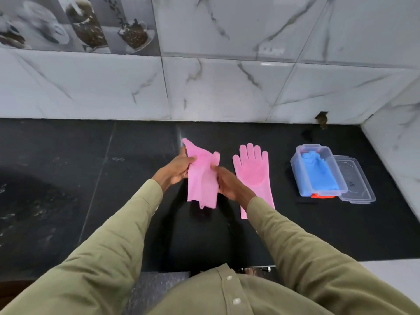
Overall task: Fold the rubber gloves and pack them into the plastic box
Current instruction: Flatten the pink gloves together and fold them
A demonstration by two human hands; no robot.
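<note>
Both hands hold one pink glove [202,178] up off the black countertop [68,178], abt mid-counter. Left hand [179,170] pinches its left edge, thumb on front, fingers curled behind. Right hand [227,181] grips the right edge, fingers wrapped round it. Glove hangs cuff-down, its finger end partly folded over at top.

2nd pink glove [251,176] lies flat on the counter just right of the right hand, fingers twd the back wall, cuff twd the front edge, partly hidden by the right sleeve [295,242].

Plastic box [318,170] sits nr the back right corner, open, w/ blue gloves [319,172] inside; something orange-red [322,196] shows at its near end. Clear lid [354,180] lies touching the box's right side.
</note>
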